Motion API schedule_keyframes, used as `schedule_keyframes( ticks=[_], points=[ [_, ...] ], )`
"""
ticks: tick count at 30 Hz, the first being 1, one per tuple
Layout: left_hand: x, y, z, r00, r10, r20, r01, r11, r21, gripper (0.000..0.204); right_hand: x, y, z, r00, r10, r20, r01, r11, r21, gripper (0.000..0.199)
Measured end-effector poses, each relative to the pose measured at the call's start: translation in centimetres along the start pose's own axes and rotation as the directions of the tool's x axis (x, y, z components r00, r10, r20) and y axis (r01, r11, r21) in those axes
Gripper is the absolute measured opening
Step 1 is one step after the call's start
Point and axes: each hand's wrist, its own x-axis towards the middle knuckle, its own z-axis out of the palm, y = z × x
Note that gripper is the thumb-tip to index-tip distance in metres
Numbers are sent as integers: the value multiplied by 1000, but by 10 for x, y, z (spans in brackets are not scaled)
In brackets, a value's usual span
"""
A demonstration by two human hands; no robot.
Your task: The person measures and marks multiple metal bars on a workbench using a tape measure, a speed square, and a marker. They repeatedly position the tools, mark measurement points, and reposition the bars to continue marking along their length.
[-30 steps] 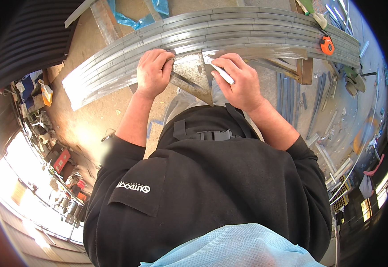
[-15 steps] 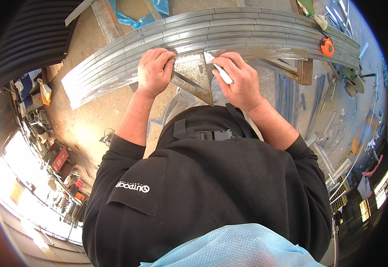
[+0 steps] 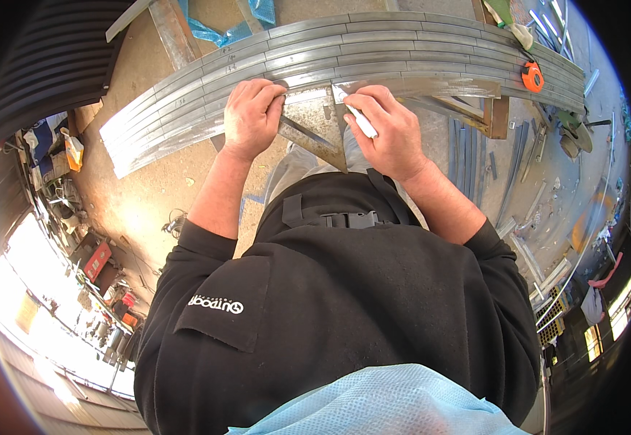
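Observation:
My left hand (image 3: 252, 118) is closed at the left corner of a triangular metal set square (image 3: 307, 110), pinching it by the near edge of the bars. The square has a cut-out in it, and its point faces my waist. In my right hand (image 3: 395, 138) is a white marker pen (image 3: 362, 120), held like a pencil. Its tip is near the square's upper right corner, beside the nearest bar; I cannot tell if it touches. Several long grey metal bars (image 3: 297, 56) lie side by side across in front of me, with small handwritten marks on some.
An orange tape measure (image 3: 532, 76) rests on the bars' right end. A brown steel support (image 3: 499, 119) stands beneath. Dark metal strips (image 3: 466, 156) lie on the floor at right, blue bubble wrap (image 3: 218, 32) beyond the bars. A cable (image 3: 176, 223) is on the floor at left.
The marker pen and right hand have shifted very slightly at the square's corner. The left hand, square and bars look unmoved.

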Motion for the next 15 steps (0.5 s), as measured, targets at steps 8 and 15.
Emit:
schedule_keyframes(
  ticks=[8, 15],
  points=[
    [-1, 3, 2, 999, 5, -32, -4, 999, 38, 12, 0, 0, 1, 1000, -9, -2, 9, 1000, -4, 30],
    [-1, 4, 1, 999, 13, -37, -11, 999, 50, 12, 2, -2, 2, 999, -31, -15, 31, 999, -38, 25]
  ],
)
